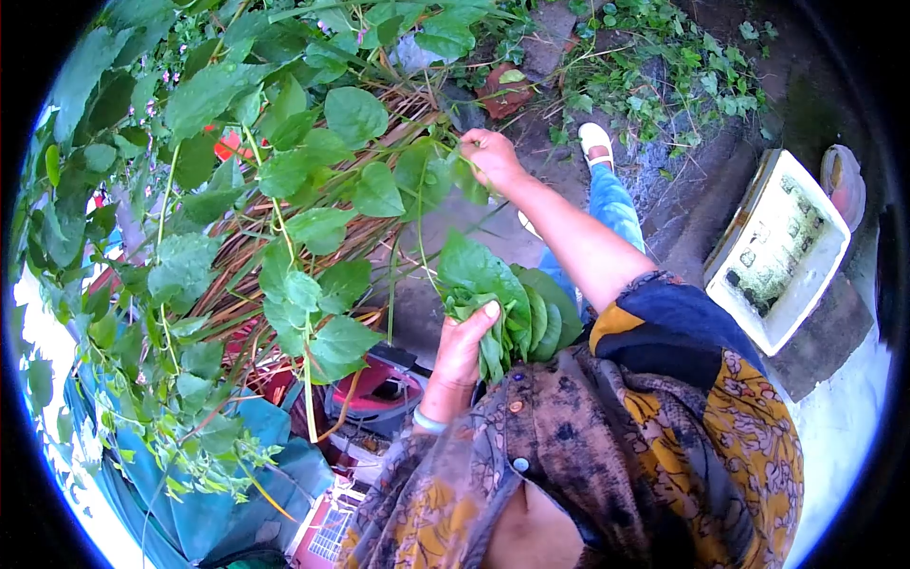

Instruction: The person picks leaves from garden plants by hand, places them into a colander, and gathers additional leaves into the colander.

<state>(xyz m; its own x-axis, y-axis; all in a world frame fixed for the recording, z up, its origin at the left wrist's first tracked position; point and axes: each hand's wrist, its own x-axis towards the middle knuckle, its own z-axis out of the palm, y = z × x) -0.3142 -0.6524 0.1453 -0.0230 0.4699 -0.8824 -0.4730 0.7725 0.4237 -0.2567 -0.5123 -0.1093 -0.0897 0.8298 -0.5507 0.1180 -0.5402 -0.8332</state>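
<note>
My left hand (460, 346), with a pale bangle on the wrist, is closed around a bunch of picked green leaves (483, 280) close to my chest. The leaves lie stacked, broad and flat, with the thumb pressed over them. Farther out, my right hand (491, 159) pinches at a thin stem of the climbing vine (377, 190); the fingertips are partly hidden, and a leaf hangs just below them. Heart-shaped leaves on long stems surround this spot and fill the left side of the view.
Dry stalks (275, 228) lie in a heap behind the vine. On the right stands a white foam box (787, 251) with dirt inside. A teal cover (190, 474) and a red machine-like object (379, 384) are at lower left. A reddish stone (505, 92) rests on the ground ahead.
</note>
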